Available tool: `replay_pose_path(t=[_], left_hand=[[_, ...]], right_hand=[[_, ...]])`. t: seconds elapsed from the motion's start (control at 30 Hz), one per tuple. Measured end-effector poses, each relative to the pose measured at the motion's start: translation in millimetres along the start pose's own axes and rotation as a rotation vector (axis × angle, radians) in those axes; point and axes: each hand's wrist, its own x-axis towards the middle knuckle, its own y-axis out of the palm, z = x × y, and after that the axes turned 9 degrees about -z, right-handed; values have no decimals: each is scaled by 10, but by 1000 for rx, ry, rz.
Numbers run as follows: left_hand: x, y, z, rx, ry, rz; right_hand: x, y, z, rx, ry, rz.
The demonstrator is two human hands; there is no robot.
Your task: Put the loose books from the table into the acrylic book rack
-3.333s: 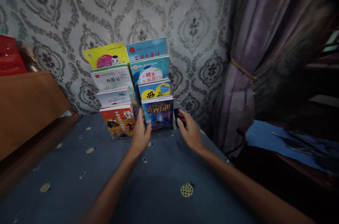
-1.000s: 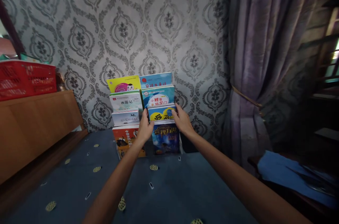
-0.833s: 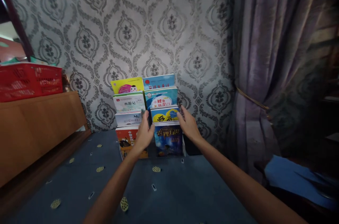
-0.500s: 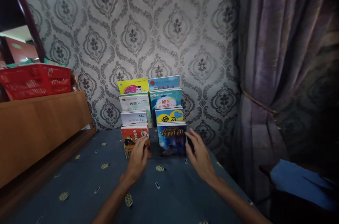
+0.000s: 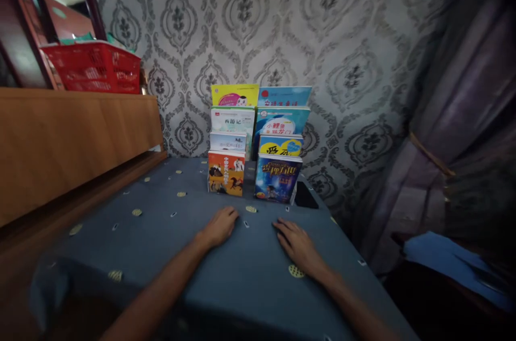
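Children's books stand upright in two stepped columns against the wall. At the front left is an orange book [image 5: 226,173] with figures and a horse, and at the front right a dark blue book [image 5: 278,179]. Behind them rise a white book [image 5: 228,142], a yellow book [image 5: 281,146], a pale green book [image 5: 233,120] and a teal book [image 5: 282,121]. My left hand [image 5: 221,225] lies on the tablecloth [image 5: 242,276] in front of the orange book, holding nothing. Apart from the dark blue book, my right hand [image 5: 297,244] rests palm down, fingers spread.
A flat black object [image 5: 305,196], perhaps a phone, lies right of the books. On the left, a red basket [image 5: 94,66] sits on a wooden ledge [image 5: 76,136]. A curtain [image 5: 419,196] and blue cloth [image 5: 451,263] are at the right.
Both hands have moved back from the front books and down onto the tablecloth. The view has shifted, and the black object beside the books now shows more clearly.
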Motion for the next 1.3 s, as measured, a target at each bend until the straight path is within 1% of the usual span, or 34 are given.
replay_pose_path(t=[0.17,0.37,0.5,0.6,0.97,1.3], left_hand=[[-62,-58,-49,12,-68,19],[-324,-124,-170,27,-139,10],[-493,-160,-241,31,-153,-1],[-569,-177,-265,32,-156,-9],[-640,-171,-256,18,-136,-45],[-661,-132,-232,1,-116,-60]], right_hand=[[42,4,-66,36,-18,-40],[93,45,-99,58,-4,-48],[98,33,-65,51,6,-47],[94,10,-38,41,12,-39],[68,-71,67,-4,33,-24],[58,-92,78,5,31,-18]])
